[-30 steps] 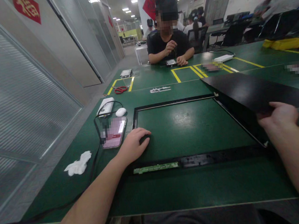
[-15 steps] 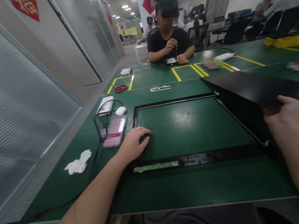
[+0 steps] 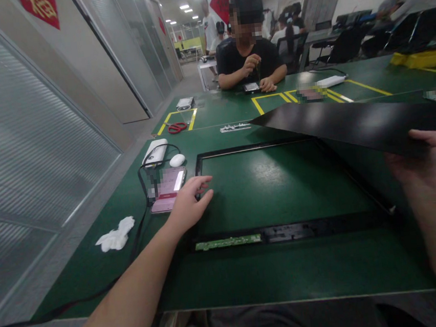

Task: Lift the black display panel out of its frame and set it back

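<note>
My right hand grips the near right edge of a thin black panel, thumb on top and fingers underneath. The panel is tilted in the air above the right side of a black rectangular frame, hiding part of its far right corner. The frame lies flat on the green table, with a green circuit board strip along its near bar. Over the frame's left side is my left hand, its fingers apart and nothing in them. Whether it touches the frame I cannot tell.
Left of the frame are a phone, a white power bank, a white rounded case, a black cable and crumpled tissue. Red-handled scissors and small white pieces lie farther back. A person sits opposite.
The panel has swung left over the frame and become flatter, covering the frame's far right corner. My left hand has lifted slightly, and its fingers have spread. My right hand keeps its grip.
</note>
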Action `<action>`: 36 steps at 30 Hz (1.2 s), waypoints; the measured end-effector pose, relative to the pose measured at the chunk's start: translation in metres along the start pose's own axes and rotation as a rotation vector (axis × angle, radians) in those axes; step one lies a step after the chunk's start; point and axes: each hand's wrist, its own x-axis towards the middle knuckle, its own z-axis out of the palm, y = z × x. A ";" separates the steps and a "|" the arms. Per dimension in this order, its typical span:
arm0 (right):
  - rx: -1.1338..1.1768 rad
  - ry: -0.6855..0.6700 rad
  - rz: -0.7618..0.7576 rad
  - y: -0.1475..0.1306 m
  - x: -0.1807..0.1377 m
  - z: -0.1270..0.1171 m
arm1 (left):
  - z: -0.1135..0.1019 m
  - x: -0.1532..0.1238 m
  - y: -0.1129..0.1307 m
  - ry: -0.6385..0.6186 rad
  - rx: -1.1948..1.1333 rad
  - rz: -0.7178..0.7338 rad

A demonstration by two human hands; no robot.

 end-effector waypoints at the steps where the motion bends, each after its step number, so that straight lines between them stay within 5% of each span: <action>1: 0.061 -0.012 0.023 -0.001 -0.002 0.000 | 0.000 0.001 0.000 0.036 -0.066 -0.051; 7: 0.153 -0.157 0.081 -0.009 -0.011 0.003 | 0.003 0.007 0.007 0.240 -0.723 -0.401; 10: 0.071 -0.105 0.124 -0.011 -0.020 0.007 | -0.003 0.010 0.015 0.247 -1.007 -0.502; 13: -0.016 -0.027 -0.107 -0.004 -0.025 0.005 | -0.012 0.010 0.021 0.213 -1.138 -0.540; 17: -0.154 0.015 -0.264 0.010 -0.021 -0.003 | -0.017 0.009 0.025 0.162 -1.129 -0.600; 22: -0.217 0.024 -0.108 0.010 -0.017 -0.001 | -0.011 0.008 0.020 0.140 -1.013 -0.551; 29: -0.124 -0.176 0.243 -0.001 -0.021 0.016 | -0.007 0.008 0.005 0.260 -0.941 -0.482; 32: -0.117 -0.228 0.262 0.001 -0.015 0.015 | -0.007 0.008 0.008 0.276 -0.946 -0.483; 36: -0.289 -0.127 0.201 0.008 -0.006 0.010 | -0.009 0.007 0.017 0.283 -0.936 -0.475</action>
